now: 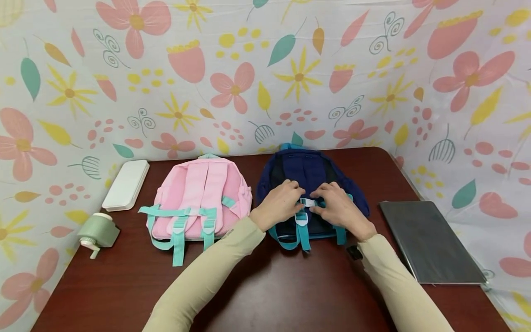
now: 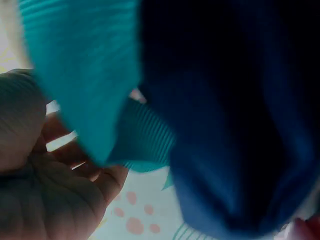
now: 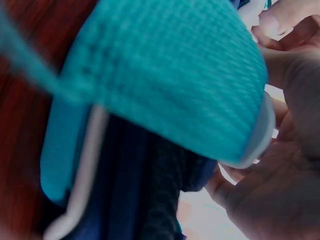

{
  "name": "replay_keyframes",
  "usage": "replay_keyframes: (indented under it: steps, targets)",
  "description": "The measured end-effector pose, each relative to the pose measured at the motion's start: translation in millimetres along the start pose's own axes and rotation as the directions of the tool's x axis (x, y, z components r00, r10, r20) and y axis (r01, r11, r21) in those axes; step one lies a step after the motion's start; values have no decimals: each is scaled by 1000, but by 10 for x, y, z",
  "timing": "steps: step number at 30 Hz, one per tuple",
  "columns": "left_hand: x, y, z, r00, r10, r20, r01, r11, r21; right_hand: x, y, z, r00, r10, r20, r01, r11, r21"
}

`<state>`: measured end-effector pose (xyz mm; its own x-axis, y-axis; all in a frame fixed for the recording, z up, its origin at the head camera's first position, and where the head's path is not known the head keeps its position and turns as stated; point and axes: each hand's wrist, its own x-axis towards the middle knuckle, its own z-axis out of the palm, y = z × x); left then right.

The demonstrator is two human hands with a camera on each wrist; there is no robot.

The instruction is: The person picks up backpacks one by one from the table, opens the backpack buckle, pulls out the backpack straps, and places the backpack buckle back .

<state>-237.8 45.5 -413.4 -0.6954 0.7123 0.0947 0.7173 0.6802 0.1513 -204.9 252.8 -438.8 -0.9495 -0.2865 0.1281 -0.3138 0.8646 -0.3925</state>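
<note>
A navy backpack (image 1: pixel 304 168) lies with its shoulder straps upward at the back centre of the table. Over its middle, both hands meet at a white buckle (image 1: pixel 308 202) on a teal strap. The left hand (image 1: pixel 282 203) pinches the buckle's left end between thumb and fingers. From the other side, the right hand (image 1: pixel 341 207) pinches its right end. Whether the two halves are fully joined cannot be told. Teal webbing (image 2: pixel 80 75) covers much of the left wrist view beside the palm. In the right wrist view, a teal strap (image 3: pixel 175 75) hides part of the fingers.
To the left lies a pink backpack (image 1: pixel 195 184) with teal straps. Beyond it are a white case (image 1: pixel 126 184) and a green hand-cranked sharpener (image 1: pixel 99 230). A dark flat folder (image 1: pixel 431 240) lies at the right. Floral cloth (image 1: pixel 265 92) hangs behind the table (image 1: pixel 269 295).
</note>
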Motion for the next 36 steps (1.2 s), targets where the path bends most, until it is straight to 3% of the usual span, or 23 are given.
replay_keyframes:
  steps: [4, 9, 18, 29, 36]
  targets:
    - [73, 4, 102, 999, 20, 44, -22, 999, 43, -7, 11, 32, 1000, -15, -1, 15, 1000, 22]
    - [101, -12, 191, 1000, 17, -3, -17, 1000, 22, -21, 45, 34, 998, -58, -1, 58, 997, 47]
    - [108, -35, 214, 997, 38, -65, -41, 998, -40, -2, 91, 19, 990, -138, -31, 140, 987, 80]
    - [124, -38, 214, 999, 29, -34, -32, 993, -110, 24, 132, 33, 982, -182, -59, 186, 978, 89]
    - [115, -65, 207, 998, 34, -55, -40, 992, -120, 20, 135, 25, 981, -175, -80, 183, 976, 114]
